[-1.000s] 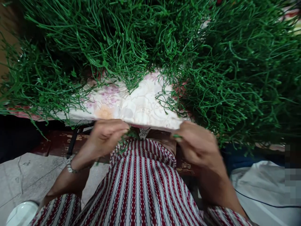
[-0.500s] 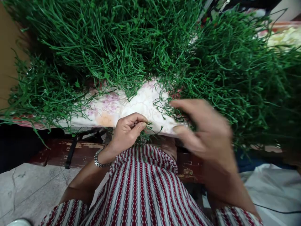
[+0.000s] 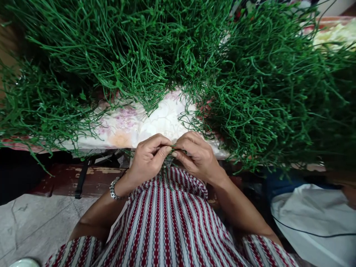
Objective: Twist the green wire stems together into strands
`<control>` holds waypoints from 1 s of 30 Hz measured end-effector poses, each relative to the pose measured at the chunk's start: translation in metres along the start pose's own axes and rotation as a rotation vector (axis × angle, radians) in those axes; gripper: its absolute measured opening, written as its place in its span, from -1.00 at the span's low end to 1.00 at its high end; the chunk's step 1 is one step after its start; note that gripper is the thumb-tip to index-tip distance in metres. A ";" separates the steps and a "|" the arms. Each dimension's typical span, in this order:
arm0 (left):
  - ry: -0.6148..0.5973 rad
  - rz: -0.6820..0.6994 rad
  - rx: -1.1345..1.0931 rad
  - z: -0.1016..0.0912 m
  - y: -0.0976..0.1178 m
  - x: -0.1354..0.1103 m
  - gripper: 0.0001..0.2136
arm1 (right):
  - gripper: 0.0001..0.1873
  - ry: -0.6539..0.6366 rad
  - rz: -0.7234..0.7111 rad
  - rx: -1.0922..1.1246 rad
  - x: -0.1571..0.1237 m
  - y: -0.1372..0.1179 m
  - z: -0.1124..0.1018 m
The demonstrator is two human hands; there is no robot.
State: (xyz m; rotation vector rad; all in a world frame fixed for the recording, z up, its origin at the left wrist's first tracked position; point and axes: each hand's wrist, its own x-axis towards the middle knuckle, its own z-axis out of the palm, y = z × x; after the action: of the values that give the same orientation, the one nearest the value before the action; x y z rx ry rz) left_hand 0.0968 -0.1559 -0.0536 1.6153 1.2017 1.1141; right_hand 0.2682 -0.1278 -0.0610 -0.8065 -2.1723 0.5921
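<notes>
Right hand (image 3: 198,155) has moved in from the right to meet left hand (image 3: 150,157); both grips pinch thin green stems (image 3: 174,147) at tabletop's (image 3: 164,124) near edge. Stem heaps (image 3: 250,100) sit left, far, right.

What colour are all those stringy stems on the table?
The stringy stems are green, seen best in the head view.

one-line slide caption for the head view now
Bare left hand and right hand pinch thin green strands by a white floral cloth heaped with tangled, glossy green stems.
</notes>
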 end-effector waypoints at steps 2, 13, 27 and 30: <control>-0.042 -0.020 -0.034 -0.002 -0.001 0.002 -0.97 | -0.88 0.037 0.001 -0.028 -0.002 0.001 0.001; -0.079 0.033 0.116 0.000 -0.011 -0.003 -0.91 | -0.84 -0.025 0.024 0.010 -0.008 0.000 0.011; -0.463 0.322 0.310 -0.018 0.009 -0.008 -0.72 | -0.80 -0.319 -0.163 -0.093 -0.010 -0.021 -0.020; -0.465 0.387 0.293 -0.018 0.017 -0.011 -0.72 | -0.80 -0.310 -0.189 -0.079 -0.011 -0.031 -0.026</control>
State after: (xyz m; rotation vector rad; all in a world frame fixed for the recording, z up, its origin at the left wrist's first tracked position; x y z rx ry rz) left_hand 0.0820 -0.1685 -0.0348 2.2494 0.7859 0.7368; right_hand 0.2829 -0.1526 -0.0306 -0.5694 -2.5339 0.5675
